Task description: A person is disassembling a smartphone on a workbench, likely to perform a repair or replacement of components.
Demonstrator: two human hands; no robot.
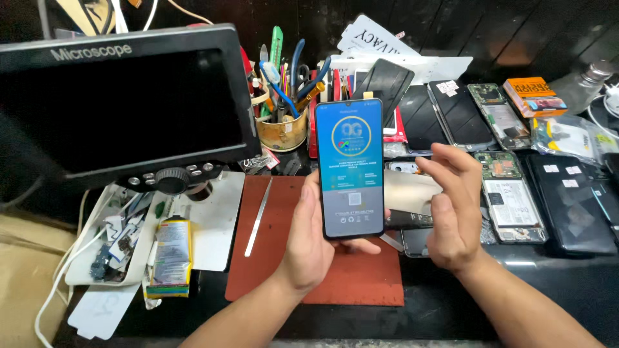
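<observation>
Left hand (309,248) grips the phone (351,167) upright from below, screen facing the camera, long axis pointing away from the wrist. Right hand (451,209) hovers loosely curled, empty, just right of the phone, above the red mat (271,258).

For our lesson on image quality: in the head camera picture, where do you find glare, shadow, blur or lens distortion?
Head view: the phone in the left hand is sharp and evenly lit; light glints off the metal strip; the monitor screen is dark, its edges bowed by the wide lens; the back wall lies in shadow.
</observation>
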